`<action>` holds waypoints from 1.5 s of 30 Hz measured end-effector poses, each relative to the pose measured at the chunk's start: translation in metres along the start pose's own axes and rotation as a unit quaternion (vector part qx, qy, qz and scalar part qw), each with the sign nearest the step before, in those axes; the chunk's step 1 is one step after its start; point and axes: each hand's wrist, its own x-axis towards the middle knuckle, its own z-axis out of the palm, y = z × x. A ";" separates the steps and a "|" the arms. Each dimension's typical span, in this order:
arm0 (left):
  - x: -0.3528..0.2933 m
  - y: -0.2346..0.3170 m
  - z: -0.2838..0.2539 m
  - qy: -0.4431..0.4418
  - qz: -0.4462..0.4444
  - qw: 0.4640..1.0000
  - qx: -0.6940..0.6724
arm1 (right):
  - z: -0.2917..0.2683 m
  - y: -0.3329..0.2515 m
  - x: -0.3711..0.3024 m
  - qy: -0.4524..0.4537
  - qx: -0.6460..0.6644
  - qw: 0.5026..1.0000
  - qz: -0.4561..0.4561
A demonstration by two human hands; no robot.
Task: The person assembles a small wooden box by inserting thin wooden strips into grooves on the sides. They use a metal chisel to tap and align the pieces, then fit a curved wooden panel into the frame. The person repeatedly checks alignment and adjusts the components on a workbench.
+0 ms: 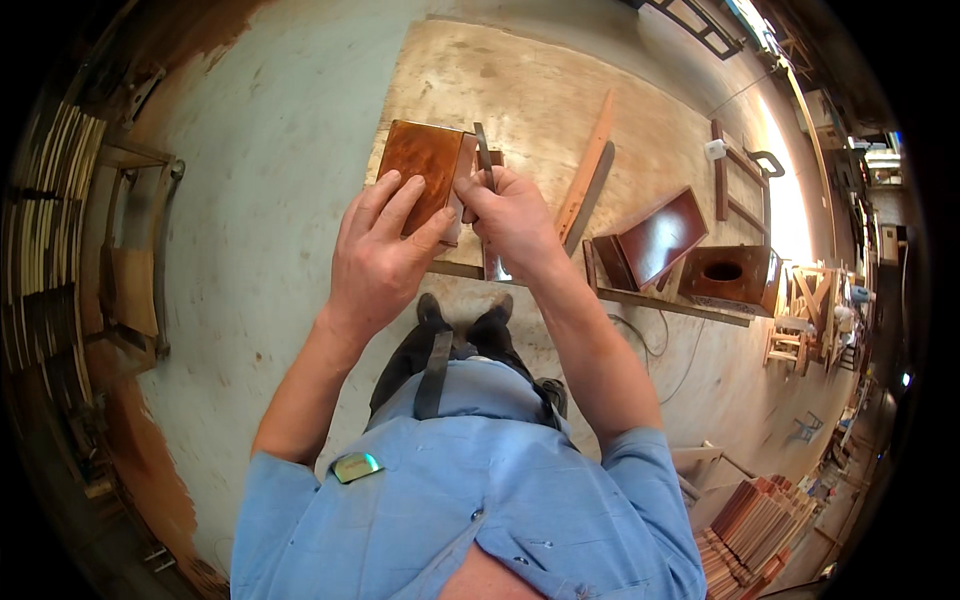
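A glossy orange-brown wooden box (pixel 425 155) is at the left end of the workbench. My left hand (pixel 382 245) grips it, with fingers spread over its polished face and the thumb at its right edge. Against the box's paler right side, my right hand (pixel 512 215) pinches a thin, dark, flat strip (pixel 482 148) that sticks up past the fingers. Whether this strip is a file or a blade is unclear. Behind the right hand, a small reddish wooden piece (pixel 496 158) shows in part.
The wooden workbench (pixel 480 70) carries a long wooden bar (pixel 585 165) beside a dark strip (pixel 592 195). To the right are a shiny dark-red box (pixel 655 240) and a box with an oval hole (pixel 730 272). Stacked wood strips (pixel 755 525) lie at lower right.
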 end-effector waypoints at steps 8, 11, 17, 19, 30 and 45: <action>0.000 0.003 0.005 -0.012 0.010 0.999 0.029 | 0.002 -0.008 -0.002 0.022 -0.019 1.000 0.008; 0.000 0.005 0.005 -0.018 0.006 0.999 0.033 | 0.001 -0.001 0.000 0.031 -0.045 0.997 -0.045; 0.000 0.007 0.002 -0.034 0.003 0.999 0.038 | -0.017 0.003 -0.010 0.005 0.089 0.996 0.002; 0.002 0.019 -0.006 0.008 0.001 1.000 -0.003 | -0.032 -0.002 -0.030 -0.008 0.211 0.975 0.070; 0.014 0.155 0.059 -0.144 -0.202 0.914 -0.321 | -0.116 0.054 -0.109 -0.009 0.207 0.977 -0.042; 0.095 0.464 0.213 -0.240 -0.239 0.783 -0.521 | -0.437 0.088 -0.251 0.135 0.217 0.957 -0.134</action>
